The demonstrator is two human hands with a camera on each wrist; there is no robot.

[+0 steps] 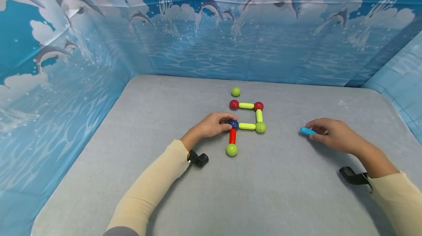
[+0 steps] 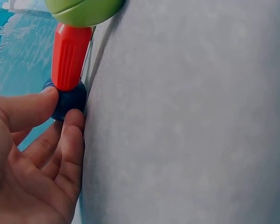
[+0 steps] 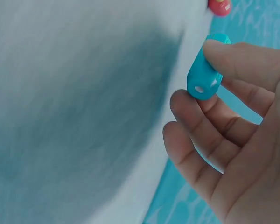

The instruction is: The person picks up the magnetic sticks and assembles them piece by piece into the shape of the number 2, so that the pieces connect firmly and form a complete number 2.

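My left hand (image 1: 214, 124) pinches a dark blue ball (image 2: 72, 100) between thumb and fingers. From that ball a red rod (image 1: 232, 136) runs toward me to a green ball (image 1: 232, 150), and a yellow-green rod (image 1: 247, 126) runs right to another green ball (image 1: 261, 127). A second yellow-green rod (image 1: 259, 115) leads from there away to a red ball (image 1: 258, 106), then a third rod (image 1: 246, 105) leads left to another red ball (image 1: 234, 104). Off to the right, my right hand (image 1: 334, 135) pinches a light blue rod (image 3: 205, 77), apart from the joined pieces.
A loose green ball (image 1: 235, 91) lies beyond the joined pieces, near the back of the grey table (image 1: 280, 192). A blue curtain printed with dolphins (image 1: 197, 56) hangs along the back and sides. Each wrist wears a black strap camera (image 1: 199, 159).
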